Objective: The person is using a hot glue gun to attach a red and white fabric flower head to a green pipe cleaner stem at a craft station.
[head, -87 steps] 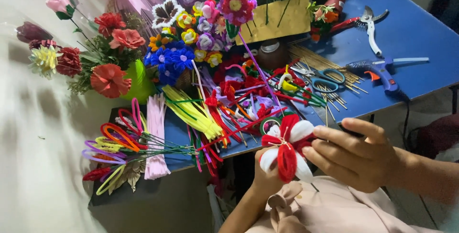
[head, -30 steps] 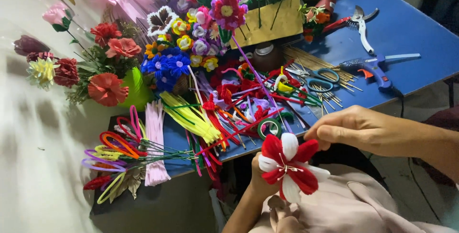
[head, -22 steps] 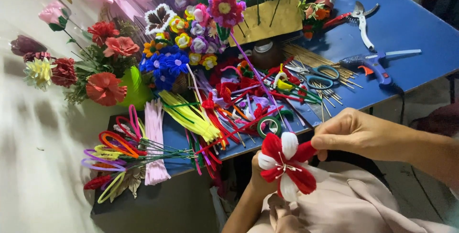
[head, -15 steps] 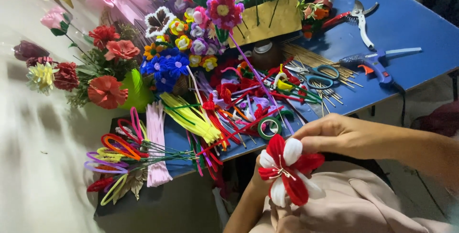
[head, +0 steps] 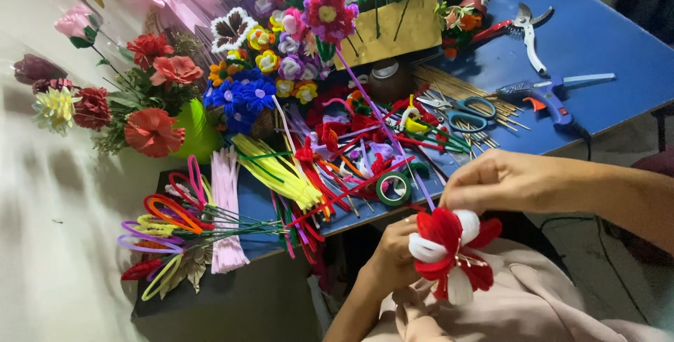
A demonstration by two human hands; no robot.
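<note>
Left hand [head: 393,261] grips the nearly complete red-and-white flower [head: 449,251]; right hand [head: 502,180] pinches a petal, apparently final shaping.

Stem of red-and-white fuzzy pipe-cleaner flower [head: 449,254] hidden behind left hand [head: 390,261]. Right hand [head: 502,182] fingertips hidden behind petals. Blue table [head: 604,40] cut off at right edge.

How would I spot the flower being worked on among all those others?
Start at the blue table and come to its near edge. Below it, the left hand holds up the red and white flower, off the table; the right hand pinches its top.
</note>
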